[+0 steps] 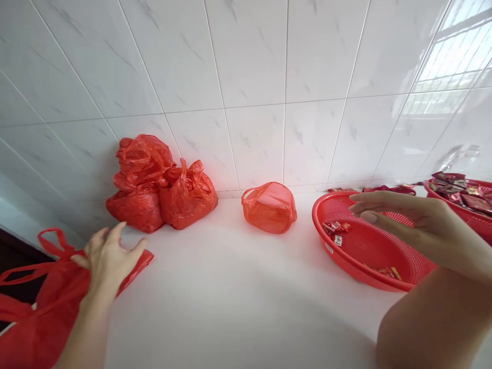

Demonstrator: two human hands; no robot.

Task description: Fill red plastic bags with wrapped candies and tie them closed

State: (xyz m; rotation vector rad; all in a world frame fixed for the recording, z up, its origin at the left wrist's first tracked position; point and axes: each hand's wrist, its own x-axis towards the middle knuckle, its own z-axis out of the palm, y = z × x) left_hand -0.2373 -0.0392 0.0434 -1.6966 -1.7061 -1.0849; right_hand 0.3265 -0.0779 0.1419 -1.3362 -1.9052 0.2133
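My left hand (107, 261) rests over a pile of flat red plastic bags (57, 287) at the counter's left edge. Its fingers are spread, with no bag visibly gripped. On the right, my right hand (430, 228) hovers above a round red plastic basket (369, 274), fingers stretched out and thumb just below them, holding nothing that I can see. A few small wrapped packets (337, 230) lie inside that basket on its left, and more wrappers (384, 271) near its front. Between my hands, a red plastic bag (269, 210) stands opened out by the wall.
Several filled, tied red bags (144, 184) are heaped against the tiled wall (253, 56) at the back left. Behind the basket lie dark red packets (395, 189). A second red basket (432, 192) full of wrapped packets (467, 192) stands at the far right.
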